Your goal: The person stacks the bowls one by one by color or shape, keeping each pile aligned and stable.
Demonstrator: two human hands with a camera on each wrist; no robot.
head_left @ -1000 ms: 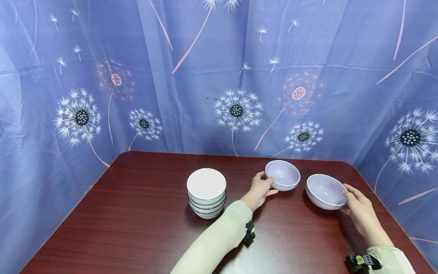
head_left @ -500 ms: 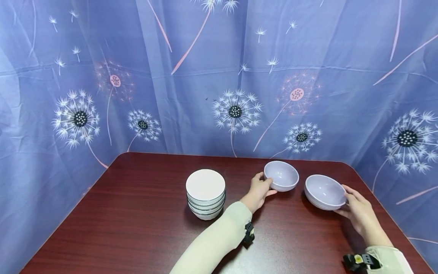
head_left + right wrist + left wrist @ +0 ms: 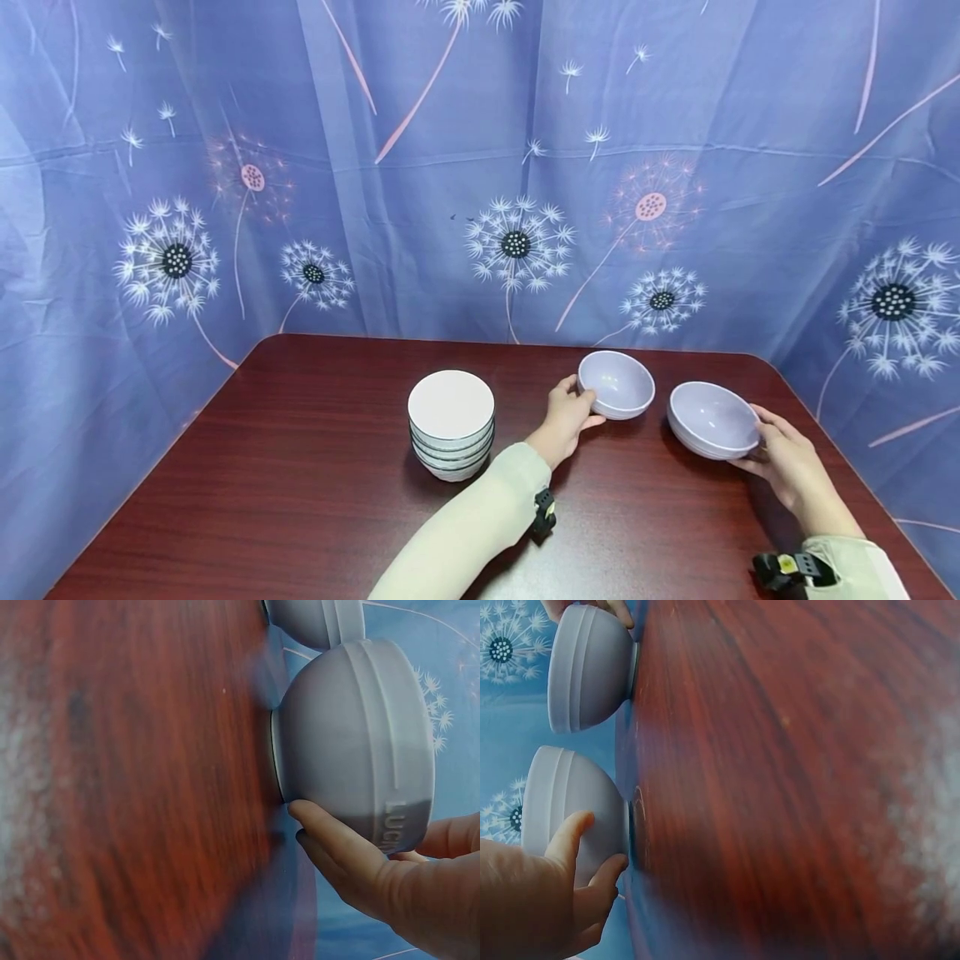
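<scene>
Two pale lavender bowls stand side by side toward the back right of the table, a narrow gap between them in the head view. My left hand (image 3: pixel 566 421) grips the left lavender bowl (image 3: pixel 621 382) at its near left side, thumb at the rim and fingers along the wall. The right lavender bowl (image 3: pixel 712 417) is held by my right hand (image 3: pixel 791 467), its thumb at the rim. In the right wrist view, fingers (image 3: pixel 337 840) reach under that bowl's wall near the foot, beside raised letters partly covered. Both bowls face upward and show bare insides.
A stack of several white bowls (image 3: pixel 452 425) with dark rims stands left of my left forearm on the dark red wooden table (image 3: pixel 285 467). A blue dandelion-print curtain (image 3: pixel 420 208) hangs right behind the table's back edge.
The view shifted slightly at first. Both hands keep their hold on the lavender bowls, which stay practically in place; the white stack has not moved.
</scene>
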